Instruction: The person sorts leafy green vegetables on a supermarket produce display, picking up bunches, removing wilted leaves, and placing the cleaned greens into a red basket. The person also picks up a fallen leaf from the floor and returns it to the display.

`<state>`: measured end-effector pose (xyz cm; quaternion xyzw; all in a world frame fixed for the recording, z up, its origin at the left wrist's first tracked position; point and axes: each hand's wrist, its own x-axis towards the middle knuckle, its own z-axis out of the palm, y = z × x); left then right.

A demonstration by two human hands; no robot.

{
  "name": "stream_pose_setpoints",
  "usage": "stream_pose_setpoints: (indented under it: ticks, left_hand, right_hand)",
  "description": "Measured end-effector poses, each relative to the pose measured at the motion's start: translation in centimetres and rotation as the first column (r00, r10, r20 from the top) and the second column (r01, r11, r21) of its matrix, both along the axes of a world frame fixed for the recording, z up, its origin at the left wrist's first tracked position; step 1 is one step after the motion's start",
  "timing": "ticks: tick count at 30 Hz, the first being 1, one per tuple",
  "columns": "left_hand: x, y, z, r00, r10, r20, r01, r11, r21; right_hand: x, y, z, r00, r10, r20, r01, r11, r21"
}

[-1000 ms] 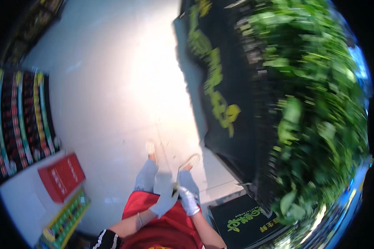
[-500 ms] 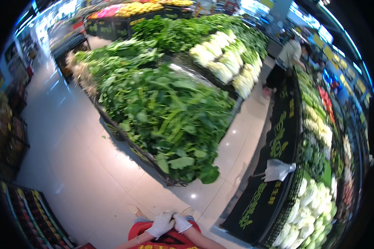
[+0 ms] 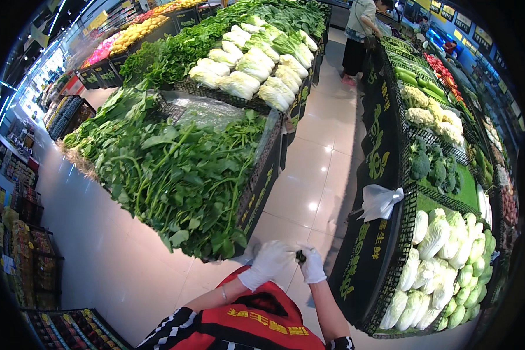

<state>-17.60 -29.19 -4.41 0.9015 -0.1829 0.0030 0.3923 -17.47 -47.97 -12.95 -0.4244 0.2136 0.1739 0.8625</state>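
Both hands wear white gloves and are close together in front of my red apron. My right hand is closed on a small dark object, whose kind I cannot make out. Just beside it, my left hand is smeared by motion, so its fingers do not show clearly. Beyond the hands, a heap of leafy greens fills the near corner of the centre stand. Rows of napa cabbages lie behind the greens.
A long produce stand on the right holds pale cabbages, broccoli and cauliflower. A white plastic bag hangs on its side. The tiled aisle leads to a person farther up. Packaged-goods shelves stand left.
My view has turned toward the right stand. My hands have risen and shifted right from against the apron, and a small dark object now shows in the right one.
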Motion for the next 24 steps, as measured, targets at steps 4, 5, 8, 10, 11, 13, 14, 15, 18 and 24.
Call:
stream_pose_setpoints:
  ticks: [4, 5, 8, 10, 11, 13, 14, 15, 18, 24]
  left_hand:
    - [6.0, 3.2, 2.6, 0.987, 0.161, -0.023, -0.162, 0.966, -0.200]
    - [7.4, 3.8, 3.1, 0.978, 0.189, -0.088, -0.206, 0.934, -0.292]
    - [10.9, 5.2, 5.2, 0.940, 0.279, -0.196, -0.338, 0.838, -0.428]
    - [12.6, 6.6, 6.6, 0.881, 0.302, -0.363, -0.451, 0.770, -0.452]
    - [13.3, 7.2, 7.3, 0.881, 0.372, -0.292, -0.472, 0.730, -0.495]
    - [14.2, 7.8, 8.6, 0.850, 0.505, -0.149, -0.502, 0.692, -0.519]
    - [14.4, 8.2, 9.1, 0.829, 0.523, -0.197, -0.534, 0.639, -0.553]
    - [14.5, 8.5, 9.7, 0.795, 0.572, -0.205, -0.573, 0.596, -0.562]
    - [13.8, 9.3, 11.0, 0.647, 0.721, -0.248, -0.725, 0.480, -0.495]
    - [13.7, 8.9, 12.7, 0.200, 0.948, -0.247, -0.908, 0.085, -0.409]
  right_hand:
    - [11.6, 1.9, 7.7, 0.971, 0.145, 0.190, -0.097, 0.965, -0.242]
    - [14.4, 2.8, 9.7, 0.949, 0.196, 0.247, -0.110, 0.940, -0.323]
    - [23.1, 6.4, 15.1, 0.840, 0.346, 0.417, -0.122, 0.871, -0.477]
    - [28.7, 9.5, 17.1, 0.724, 0.416, 0.550, -0.161, 0.878, -0.451]
    - [31.6, 11.2, 17.5, 0.685, 0.446, 0.576, -0.184, 0.871, -0.456]
    - [37.0, 14.6, 17.6, 0.567, 0.554, 0.610, -0.171, 0.803, -0.571]
    - [39.5, 16.4, 17.3, 0.382, 0.677, 0.629, 0.020, 0.674, -0.738]
    - [41.6, 18.0, 17.1, 0.200, 0.788, 0.582, 0.210, 0.546, -0.811]
    - [44.6, 21.6, 17.1, 0.184, 0.974, 0.133, 0.447, 0.038, -0.894]
    - [43.1, 32.0, 21.1, -0.597, 0.640, 0.484, -0.047, 0.574, -0.817]
